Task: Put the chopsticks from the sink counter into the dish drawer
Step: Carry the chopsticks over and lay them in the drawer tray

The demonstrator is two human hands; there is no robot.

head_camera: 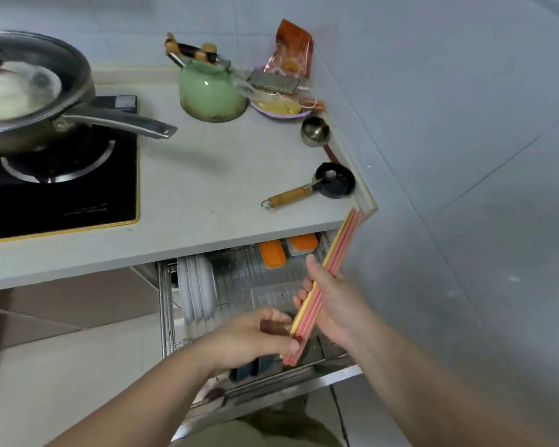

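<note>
Right now the right hand [331, 301] grips the chopsticks [323, 285] mid-bundle, above the open drawer [168, 304]; the left hand [255, 338] pinches their lower ends. Placing step, I'd say: next, lower them into a free slot below the hands.

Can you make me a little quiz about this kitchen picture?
1. True or false: the drawer is open.
2. Which hand grips the middle of the chopsticks? A) the right hand B) the left hand C) neither
3. Fill in: the kettle on the counter is coloured ____.

Key: 1 true. 2 A; the left hand only steadies their lower ends. 3 green.
</note>
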